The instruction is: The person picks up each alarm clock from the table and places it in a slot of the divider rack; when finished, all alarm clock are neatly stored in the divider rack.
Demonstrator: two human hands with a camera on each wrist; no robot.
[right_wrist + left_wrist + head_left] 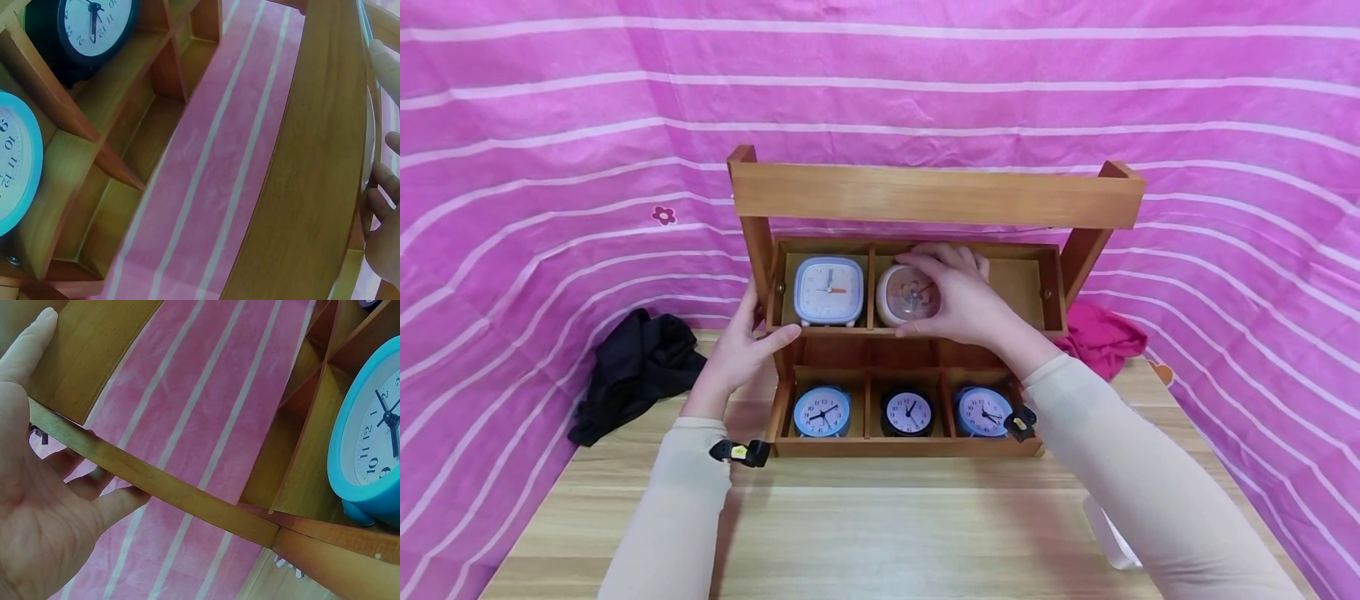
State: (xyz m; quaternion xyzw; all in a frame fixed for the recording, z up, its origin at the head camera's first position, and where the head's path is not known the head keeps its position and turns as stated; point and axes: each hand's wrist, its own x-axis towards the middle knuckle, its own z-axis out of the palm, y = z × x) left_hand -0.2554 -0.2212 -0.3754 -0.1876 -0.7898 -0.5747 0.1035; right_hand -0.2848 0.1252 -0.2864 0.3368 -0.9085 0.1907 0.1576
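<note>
Head cam had three small clocks (907, 412) along the rack's lower row nearest me. Above that, my left hand (737, 350) gripped the wooden rack (936, 196) at its left edge, while my right hand (958, 296) was curled around the round white clock (904, 296) in the upper middle compartment, beside a square blue clock (829, 290).
</note>
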